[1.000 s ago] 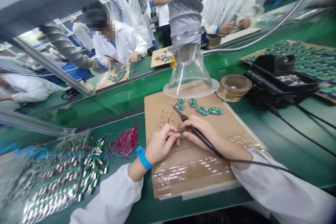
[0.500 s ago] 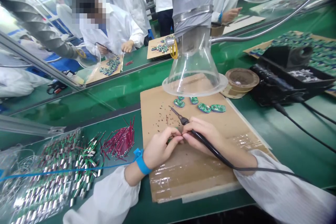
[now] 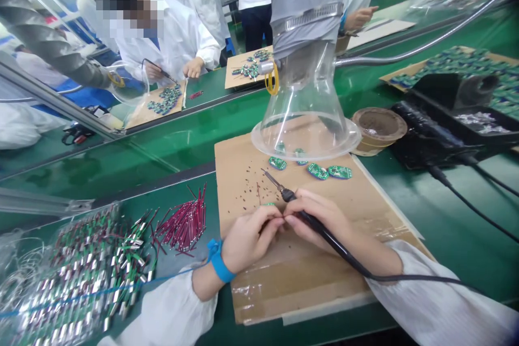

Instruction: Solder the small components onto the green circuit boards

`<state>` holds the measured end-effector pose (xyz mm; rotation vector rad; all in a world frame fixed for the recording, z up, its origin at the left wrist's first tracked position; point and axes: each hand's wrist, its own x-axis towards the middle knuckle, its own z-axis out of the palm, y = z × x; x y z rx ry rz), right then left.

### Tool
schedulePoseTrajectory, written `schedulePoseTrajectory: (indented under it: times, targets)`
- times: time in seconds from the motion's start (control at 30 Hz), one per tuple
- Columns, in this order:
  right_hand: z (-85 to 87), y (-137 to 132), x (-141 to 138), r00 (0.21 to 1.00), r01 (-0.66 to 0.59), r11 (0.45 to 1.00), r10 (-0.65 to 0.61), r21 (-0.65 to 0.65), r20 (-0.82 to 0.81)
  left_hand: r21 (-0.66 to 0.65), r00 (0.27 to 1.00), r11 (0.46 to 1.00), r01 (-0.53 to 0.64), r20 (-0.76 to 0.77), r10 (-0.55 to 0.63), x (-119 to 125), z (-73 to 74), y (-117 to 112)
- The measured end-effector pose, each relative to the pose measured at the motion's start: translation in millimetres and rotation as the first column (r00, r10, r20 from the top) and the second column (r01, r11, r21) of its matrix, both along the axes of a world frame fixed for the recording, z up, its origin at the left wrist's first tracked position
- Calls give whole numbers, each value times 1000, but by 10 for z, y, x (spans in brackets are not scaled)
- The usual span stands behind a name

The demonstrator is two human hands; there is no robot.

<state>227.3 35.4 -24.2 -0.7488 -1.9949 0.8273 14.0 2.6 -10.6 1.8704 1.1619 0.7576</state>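
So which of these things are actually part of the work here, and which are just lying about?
In use:
soldering iron in the right hand
left hand, fingers beside the iron's tip
green circuit boards on the cardboard sheet

Seemingly just nearby:
red wires
wired components
round tin
black soldering station
clear fume hood

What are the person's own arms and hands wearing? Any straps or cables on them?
The left hand and right hand are bare, with no gloves. Both arms are in loose white sleeves: left sleeve, right sleeve. A blue wrist strap sits on the left wrist, with a thin blue cord running from it.
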Motion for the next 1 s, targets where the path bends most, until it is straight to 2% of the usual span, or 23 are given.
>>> schedulePoseTrajectory:
  times: [0.1, 0.2, 0.33, 0.5, 0.7, 0.73, 0.8, 0.9, 1.0]
  targets:
    - [38, -12, 0, 1000, 5, 1000, -5, -17, -17, -132, 977, 991, -29, 205, 56, 23, -39, -34]
    - [58, -21, 2, 1000, 17, 999, -18, -26, -19, -197, 961, 980, -34, 264, 87, 37, -61, -50]
    - [43, -25, -8, 999, 47, 999, -48, -7, -3, -161, 986, 986, -52, 147, 76, 47, -20, -50]
    - [41, -6, -25, 996, 70, 997, -67, -42, 62, -77, 985, 984, -159, 51, 163, 41, 28, -24]
    - [44, 78, 207, 985, 154, 988, -154, 13, 79, -76, 967, 968, -237, -115, 228, -93, -17, 78]
    - [34, 82, 263, 982, 177, 984, -175, -26, 68, -66, 965, 970, -234, -135, 224, -114, -24, 91]
    - [14, 71, 356, 983, 181, 966, -185, -185, -8, -16, 967, 979, -205, -156, 200, -137, -32, 109]
    - [1, 31, 435, 971, 105, 909, -182, -403, -157, 58, 973, 986, -156, -164, 163, -127, -25, 118]
    - [12, 14, 472, 967, 143, 884, -221, -446, -129, 50, 969, 988, -146, -195, 153, -104, -12, 118]
